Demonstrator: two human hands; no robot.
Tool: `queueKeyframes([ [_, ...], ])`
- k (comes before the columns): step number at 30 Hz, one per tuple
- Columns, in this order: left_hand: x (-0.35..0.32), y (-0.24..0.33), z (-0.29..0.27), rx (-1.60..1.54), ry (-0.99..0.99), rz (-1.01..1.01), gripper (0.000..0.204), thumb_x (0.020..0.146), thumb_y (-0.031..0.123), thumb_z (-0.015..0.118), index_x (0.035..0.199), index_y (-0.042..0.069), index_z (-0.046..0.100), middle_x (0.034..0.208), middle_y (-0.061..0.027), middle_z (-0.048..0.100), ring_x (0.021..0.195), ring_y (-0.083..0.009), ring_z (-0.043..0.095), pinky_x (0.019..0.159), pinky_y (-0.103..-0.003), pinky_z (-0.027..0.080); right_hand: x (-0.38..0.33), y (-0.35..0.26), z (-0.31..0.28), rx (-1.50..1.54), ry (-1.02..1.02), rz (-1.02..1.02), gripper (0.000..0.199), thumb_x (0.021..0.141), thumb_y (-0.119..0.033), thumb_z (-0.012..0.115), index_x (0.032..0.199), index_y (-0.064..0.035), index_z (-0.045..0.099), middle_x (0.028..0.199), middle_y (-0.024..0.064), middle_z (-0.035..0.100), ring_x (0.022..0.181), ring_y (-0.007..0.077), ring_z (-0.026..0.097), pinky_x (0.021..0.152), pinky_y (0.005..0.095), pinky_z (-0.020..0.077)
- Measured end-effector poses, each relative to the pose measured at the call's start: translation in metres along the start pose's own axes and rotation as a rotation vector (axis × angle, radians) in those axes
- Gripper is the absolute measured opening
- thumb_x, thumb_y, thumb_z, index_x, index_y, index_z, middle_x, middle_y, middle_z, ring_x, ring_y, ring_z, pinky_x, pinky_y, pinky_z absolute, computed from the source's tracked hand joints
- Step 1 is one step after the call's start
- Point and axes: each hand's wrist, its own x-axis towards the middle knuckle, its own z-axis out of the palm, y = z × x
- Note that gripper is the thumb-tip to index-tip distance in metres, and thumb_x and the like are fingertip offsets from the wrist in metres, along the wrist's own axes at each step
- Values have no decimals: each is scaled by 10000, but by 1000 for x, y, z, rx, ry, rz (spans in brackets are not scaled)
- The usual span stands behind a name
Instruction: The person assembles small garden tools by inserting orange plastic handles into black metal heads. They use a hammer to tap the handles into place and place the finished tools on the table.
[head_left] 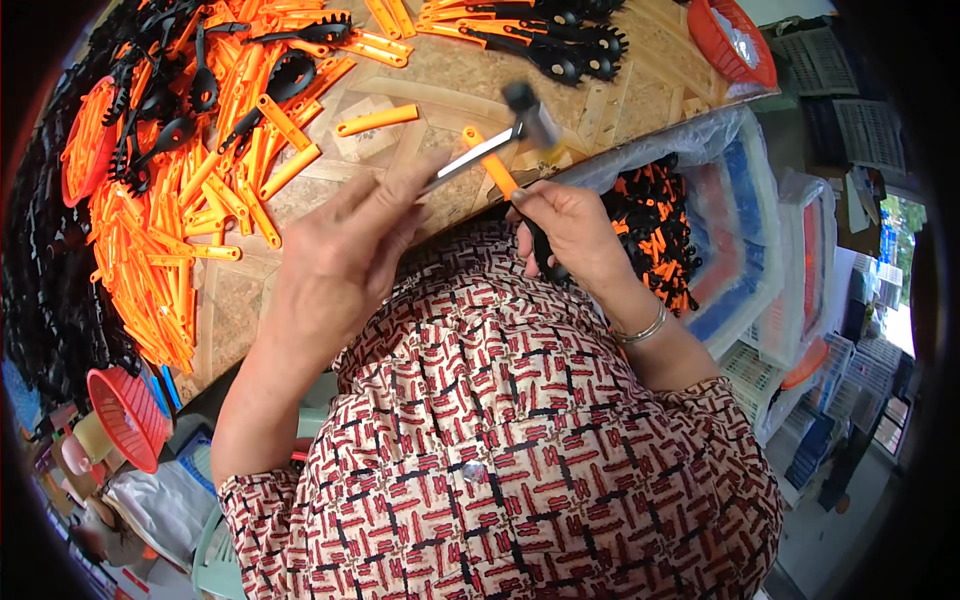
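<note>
My left hand (345, 255) grips the shaft of a small hammer (505, 130) whose dark head hangs over the wooden table (450, 80). My right hand (570, 235) holds an utensil upright at the table's near edge: its orange handle (492, 160) points up toward the hammer head, its black end (545, 260) sticks out below my fingers. The hammer head is just to the right of the orange handle's tip.
A big heap of loose orange handles (190, 210) and black utensil heads (180, 100) covers the table's left. Finished black-and-orange utensils (540, 35) lie at the far side. A plastic-lined crate (660, 225) at my right holds more. Red baskets (125, 415) stand nearby.
</note>
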Motion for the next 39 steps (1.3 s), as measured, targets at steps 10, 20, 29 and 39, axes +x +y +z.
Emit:
queueKeyframes([
  [10, -16, 7, 2, 192, 394, 272, 512, 811, -38, 769, 1301, 97, 715, 822, -93, 648, 722, -220, 631, 609, -328, 499, 7, 8, -6, 47, -84, -51, 335, 1049, -241, 578, 953, 58, 694, 651, 84, 691, 470, 155, 636, 415, 266, 429],
  [20, -20, -25, -15, -186, 467, -247, 380, 974, 13, 687, 1351, 59, 678, 950, -19, 703, 707, -86, 572, 635, -262, 484, -1, 4, -84, -131, -194, -37, 325, 1063, -246, 574, 961, 38, 695, 685, 42, 660, 537, 128, 633, 491, 262, 501],
  [29, -19, -56, -14, -522, 463, -541, 369, 995, 139, 704, 1353, 60, 661, 846, 79, 556, 679, -7, 422, 560, -190, 300, 30, -53, -130, -1211, 593, -851, 166, 929, -238, 688, 932, -75, 719, 852, 112, 667, 859, 335, 636, 780, 418, 494],
  [39, 33, -57, -16, 183, 273, -228, 211, 921, 161, 728, 1100, 49, 735, 941, -80, 607, 801, -236, 619, 716, -355, 487, 118, -71, -38, -1346, 574, -1307, 152, 823, -182, 771, 856, -89, 656, 889, 58, 552, 888, 248, 550, 777, 398, 422],
])
